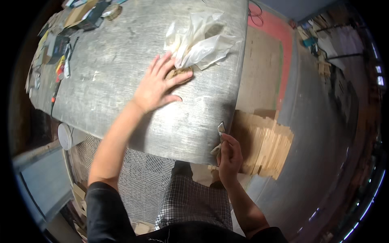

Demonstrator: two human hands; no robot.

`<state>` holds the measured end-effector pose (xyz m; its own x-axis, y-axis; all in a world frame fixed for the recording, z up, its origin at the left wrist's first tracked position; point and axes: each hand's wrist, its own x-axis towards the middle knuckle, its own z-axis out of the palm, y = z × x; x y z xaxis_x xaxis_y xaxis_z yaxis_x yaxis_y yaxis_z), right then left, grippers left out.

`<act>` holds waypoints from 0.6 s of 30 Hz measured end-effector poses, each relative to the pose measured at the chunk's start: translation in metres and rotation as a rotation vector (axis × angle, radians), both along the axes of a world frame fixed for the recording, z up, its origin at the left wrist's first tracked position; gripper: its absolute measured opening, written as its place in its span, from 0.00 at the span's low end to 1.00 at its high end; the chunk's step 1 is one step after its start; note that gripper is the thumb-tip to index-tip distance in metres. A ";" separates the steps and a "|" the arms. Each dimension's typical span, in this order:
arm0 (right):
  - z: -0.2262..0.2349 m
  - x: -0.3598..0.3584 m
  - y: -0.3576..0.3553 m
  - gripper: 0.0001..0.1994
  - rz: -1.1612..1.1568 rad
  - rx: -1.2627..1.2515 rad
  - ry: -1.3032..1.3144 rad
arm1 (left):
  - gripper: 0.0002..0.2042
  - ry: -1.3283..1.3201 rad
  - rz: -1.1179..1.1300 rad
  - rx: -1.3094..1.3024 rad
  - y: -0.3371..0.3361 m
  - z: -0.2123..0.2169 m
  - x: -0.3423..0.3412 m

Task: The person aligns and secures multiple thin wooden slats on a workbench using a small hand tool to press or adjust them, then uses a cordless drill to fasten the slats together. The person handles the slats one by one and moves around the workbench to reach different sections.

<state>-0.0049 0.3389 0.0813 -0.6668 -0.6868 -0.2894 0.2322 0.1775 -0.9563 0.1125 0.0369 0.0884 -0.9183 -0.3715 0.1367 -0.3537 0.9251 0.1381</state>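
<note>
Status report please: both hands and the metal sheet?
Left hand flat on metal sheet, beside crumpled plastic. Right hand grips small scraper at sheet edge.

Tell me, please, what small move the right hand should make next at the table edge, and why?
Probably draw the small metal blade in the right hand a little further along the metal table's edge. The blade's tip already sits against that edge, and the left hand lies flat on the top beside the crumpled plastic bag, bracing the sheet.
</note>
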 end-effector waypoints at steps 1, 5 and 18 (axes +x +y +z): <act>0.002 0.005 -0.006 0.11 -0.024 -0.010 0.005 | 0.45 -0.069 -0.064 -0.034 -0.015 0.010 -0.008; 0.006 0.014 -0.025 0.10 -0.050 0.049 -0.047 | 0.61 -0.202 -0.070 0.515 -0.058 0.022 -0.023; -0.003 -0.026 -0.037 0.10 -0.250 0.074 -0.083 | 0.62 -0.188 0.416 0.239 0.031 0.012 -0.024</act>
<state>-0.0310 0.3016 0.0788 -0.7846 -0.4792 -0.3935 0.3548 0.1734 -0.9187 0.0888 0.0683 0.1002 -0.6864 -0.7116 -0.1498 -0.7244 0.6509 0.2269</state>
